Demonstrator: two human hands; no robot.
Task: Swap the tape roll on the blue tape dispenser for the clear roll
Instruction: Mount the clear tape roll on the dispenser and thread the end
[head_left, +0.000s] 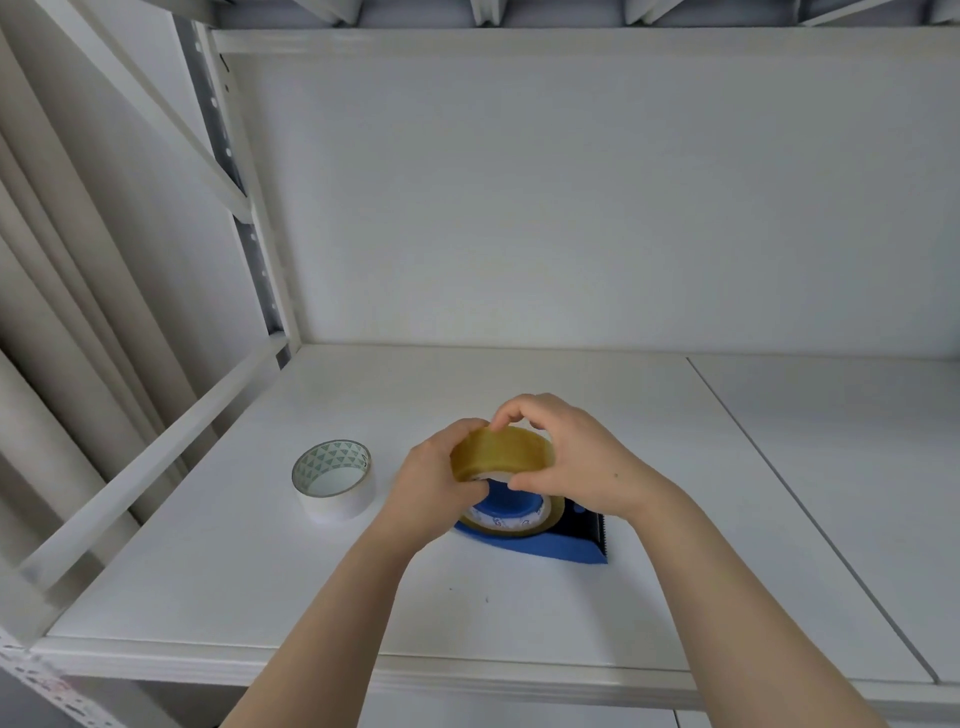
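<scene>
White metal shelving; the shelf (519, 395) in front of me carries everything. The blue tape dispenser (545, 543) lies on its side at centre, cutter end to the right. A white roll (332, 480) with a patterned core stands apart to the left, untouched.

The clear roll (501, 457), yellowish in bulk, sits tilted over the dispenser hub: far edge raised, near edge down around the blue hub. My left hand (431, 488) is closed on its left rim, thumb inside the core. My right hand (566, 467) is closed on the far and right rim, fingers (511, 415) curled over the top edge.

Judgement: roll is partway on the hub, seating or lifting I cannot say. To do it well: level the roll first, keep both grips opposite each other, move straight along the hub axis. Tilt risks jamming the core.
</scene>
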